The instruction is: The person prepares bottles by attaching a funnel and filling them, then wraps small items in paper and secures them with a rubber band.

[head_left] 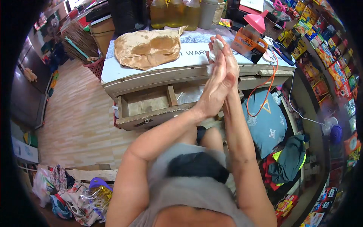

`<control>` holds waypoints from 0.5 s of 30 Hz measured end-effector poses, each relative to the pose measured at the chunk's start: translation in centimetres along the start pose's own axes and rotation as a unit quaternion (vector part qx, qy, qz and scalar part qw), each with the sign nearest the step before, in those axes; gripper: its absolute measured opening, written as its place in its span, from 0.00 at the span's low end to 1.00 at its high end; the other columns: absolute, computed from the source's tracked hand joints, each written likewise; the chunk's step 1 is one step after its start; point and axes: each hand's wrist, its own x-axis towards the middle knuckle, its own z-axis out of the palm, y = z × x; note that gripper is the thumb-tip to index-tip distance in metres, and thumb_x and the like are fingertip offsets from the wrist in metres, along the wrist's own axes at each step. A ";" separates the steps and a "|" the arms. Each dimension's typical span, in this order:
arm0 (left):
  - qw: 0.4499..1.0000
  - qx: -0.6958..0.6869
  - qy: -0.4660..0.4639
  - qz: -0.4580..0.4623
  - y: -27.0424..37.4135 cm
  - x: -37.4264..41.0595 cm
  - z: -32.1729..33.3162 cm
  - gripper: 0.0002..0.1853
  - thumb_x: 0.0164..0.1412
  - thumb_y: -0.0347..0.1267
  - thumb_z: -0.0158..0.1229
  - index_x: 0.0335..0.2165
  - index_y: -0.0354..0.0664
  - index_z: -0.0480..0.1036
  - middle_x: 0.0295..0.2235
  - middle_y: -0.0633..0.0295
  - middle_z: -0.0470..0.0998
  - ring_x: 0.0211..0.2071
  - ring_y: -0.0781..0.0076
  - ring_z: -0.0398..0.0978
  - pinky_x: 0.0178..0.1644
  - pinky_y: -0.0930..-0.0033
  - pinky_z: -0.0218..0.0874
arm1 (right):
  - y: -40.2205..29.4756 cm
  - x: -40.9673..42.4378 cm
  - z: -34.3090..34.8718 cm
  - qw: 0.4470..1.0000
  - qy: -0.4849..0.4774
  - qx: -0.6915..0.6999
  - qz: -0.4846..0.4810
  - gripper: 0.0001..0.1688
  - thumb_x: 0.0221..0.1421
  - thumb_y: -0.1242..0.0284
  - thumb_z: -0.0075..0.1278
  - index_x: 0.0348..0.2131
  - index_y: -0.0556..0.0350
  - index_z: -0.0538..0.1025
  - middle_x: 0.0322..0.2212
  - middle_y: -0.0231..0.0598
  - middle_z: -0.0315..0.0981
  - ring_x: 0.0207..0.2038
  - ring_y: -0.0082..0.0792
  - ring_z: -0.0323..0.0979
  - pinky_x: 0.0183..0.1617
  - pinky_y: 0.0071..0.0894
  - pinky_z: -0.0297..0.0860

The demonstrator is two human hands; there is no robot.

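My left hand (213, 90) and my right hand (233, 63) are pressed together, palm to palm, above the front edge of a table (195, 46). Between the fingers is a soft white wad (217, 46), perhaps tissue; the material cannot be settled. More white shows at the left side of the fingers. A crumpled brown paper bag (147, 49) with dark, oily-looking stains lies left of my hands. To their right stands an orange and black box (248, 45) with handwriting on it.
Below the tabletop, a wooden drawer (147, 99) is pulled out. Bottles of yellow liquid (175, 14) stand at the back, near a pink funnel (256, 21). An orange cable (273, 73) hangs over the edge. Packaged goods (326, 54) line the right; a blue cushion (266, 122) sits below.
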 end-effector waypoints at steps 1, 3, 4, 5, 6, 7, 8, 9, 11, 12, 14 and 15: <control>0.995 0.093 -0.002 0.023 -0.4 0.2 -0.3 0.48 0.59 0.61 0.28 0.59 0.30 0.31 0.62 0.43 0.29 0.63 0.51 0.25 0.64 0.57 0.16 | 0.4 -0.1 -0.4 0.999 -0.002 0.040 0.008 0.31 0.62 0.60 0.36 0.57 0.61 0.57 0.55 0.43 0.56 0.54 0.33 0.58 0.58 0.33 0.55; 0.959 0.272 -0.011 0.073 -1.4 0.7 -0.6 0.49 0.58 0.61 0.28 0.59 0.29 0.31 0.61 0.41 0.29 0.63 0.49 0.25 0.63 0.52 0.16 | 1.0 -0.5 -0.7 0.993 -0.003 0.116 0.018 0.31 0.62 0.60 0.35 0.57 0.61 0.55 0.55 0.44 0.55 0.54 0.35 0.58 0.59 0.34 0.55; 0.950 0.298 0.021 0.089 -1.5 0.9 -1.0 0.49 0.57 0.62 0.27 0.59 0.29 0.37 0.61 0.40 0.32 0.63 0.45 0.26 0.62 0.46 0.17 | 1.8 -1.6 -0.2 0.989 -0.035 0.145 -0.014 0.30 0.63 0.60 0.31 0.57 0.62 0.55 0.55 0.43 0.55 0.56 0.35 0.57 0.60 0.35 0.54; 0.936 0.341 0.026 0.084 -1.6 1.5 -1.8 0.49 0.57 0.62 0.27 0.59 0.28 0.39 0.61 0.41 0.34 0.63 0.45 0.28 0.62 0.46 0.19 | 2.4 -2.5 0.2 0.981 -0.070 0.174 -0.044 0.30 0.64 0.60 0.28 0.57 0.63 0.54 0.55 0.43 0.55 0.57 0.36 0.55 0.61 0.36 0.52; 0.920 0.384 0.030 0.078 -1.5 2.2 -2.9 0.48 0.57 0.62 0.27 0.59 0.28 0.42 0.61 0.42 0.36 0.63 0.44 0.29 0.62 0.46 0.20 | 1.5 -3.9 1.7 0.989 -0.010 0.145 0.025 0.30 0.64 0.59 0.29 0.57 0.61 0.55 0.55 0.43 0.55 0.56 0.36 0.57 0.60 0.37 0.54; 0.901 0.426 0.033 0.074 -1.5 3.0 -3.9 0.48 0.57 0.62 0.27 0.58 0.28 0.44 0.62 0.42 0.38 0.63 0.44 0.30 0.62 0.46 0.21 | 1.1 -5.2 2.9 0.988 0.049 0.115 0.092 0.30 0.63 0.58 0.31 0.56 0.60 0.56 0.55 0.43 0.56 0.55 0.36 0.58 0.59 0.37 0.55; 0.911 0.399 0.064 0.078 -1.6 3.5 -4.8 0.47 0.58 0.62 0.27 0.57 0.28 0.50 0.61 0.45 0.42 0.63 0.43 0.32 0.63 0.47 0.24 | 1.8 -5.5 3.0 0.993 0.013 0.082 0.089 0.30 0.64 0.59 0.30 0.57 0.61 0.55 0.54 0.41 0.56 0.54 0.35 0.59 0.59 0.36 0.55; 0.919 0.379 0.077 0.076 -1.7 3.4 -4.9 0.47 0.58 0.62 0.27 0.57 0.29 0.49 0.61 0.45 0.42 0.63 0.43 0.32 0.63 0.47 0.24 | 1.1 -5.4 4.4 0.986 0.014 0.135 0.100 0.29 0.64 0.60 0.30 0.56 0.61 0.56 0.53 0.40 0.57 0.53 0.34 0.60 0.58 0.37 0.56; 0.932 0.339 0.106 0.072 -2.1 2.9 -4.8 0.47 0.58 0.61 0.27 0.58 0.29 0.47 0.62 0.46 0.41 0.63 0.43 0.32 0.63 0.48 0.24 | 2.0 -4.5 3.0 0.991 0.011 0.088 0.103 0.31 0.63 0.57 0.33 0.56 0.61 0.57 0.53 0.41 0.58 0.54 0.33 0.59 0.58 0.33 0.56; 0.950 0.288 0.089 0.086 -2.4 2.1 -4.3 0.46 0.58 0.61 0.27 0.59 0.30 0.43 0.62 0.46 0.39 0.63 0.43 0.31 0.63 0.49 0.23 | 1.5 -3.7 3.1 0.989 -0.014 0.121 0.089 0.32 0.63 0.56 0.33 0.56 0.62 0.57 0.51 0.43 0.61 0.52 0.34 0.61 0.56 0.33 0.58; 0.971 0.225 0.011 0.076 -1.3 1.0 -3.1 0.48 0.58 0.61 0.31 0.60 0.30 0.34 0.61 0.40 0.33 0.63 0.45 0.28 0.64 0.52 0.21 | 1.0 -0.4 2.0 0.990 -0.018 0.116 0.083 0.34 0.61 0.52 0.35 0.53 0.63 0.59 0.44 0.45 0.66 0.45 0.36 0.66 0.49 0.32 0.63; 0.983 0.173 -0.029 0.053 -0.2 1.1 -2.8 0.49 0.58 0.61 0.32 0.59 0.30 0.31 0.61 0.37 0.32 0.63 0.46 0.27 0.64 0.54 0.21 | 0.6 1.2 1.2 0.985 -0.043 0.146 0.077 0.29 0.61 0.56 0.38 0.50 0.63 0.63 0.39 0.43 0.68 0.39 0.35 0.69 0.45 0.31 0.65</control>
